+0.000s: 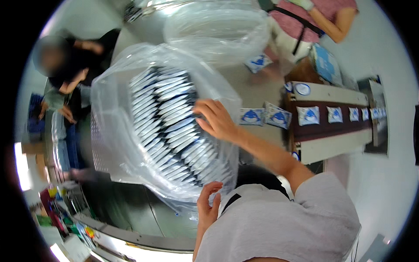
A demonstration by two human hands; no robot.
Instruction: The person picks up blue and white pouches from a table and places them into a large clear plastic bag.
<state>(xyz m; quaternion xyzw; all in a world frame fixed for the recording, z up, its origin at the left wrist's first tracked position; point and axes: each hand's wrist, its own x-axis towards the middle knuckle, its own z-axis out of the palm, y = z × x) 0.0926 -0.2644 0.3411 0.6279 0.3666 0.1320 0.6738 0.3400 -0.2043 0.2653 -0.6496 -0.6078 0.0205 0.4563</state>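
Observation:
A large clear plastic bag [107,87] stands wide open in front of me. Inside it, small white-and-blue sachets [176,98] are packed on edge in two long rows. My right hand [216,118] reaches over the bag's right side. Its bent fingertips touch the right row, thumb apart from them, and no sachet shows in its grip. Close to my body, my left hand [208,204] is at the bag's near edge, fingers loosely curved and apart, holding nothing visible.
Two flat sachets [252,116] lie on the metal table right of the bag. A conveyor belt [323,131] carries several more sachets. Another clear bag [214,32] stands beyond. One person [301,22] works at the far right; others are at the left.

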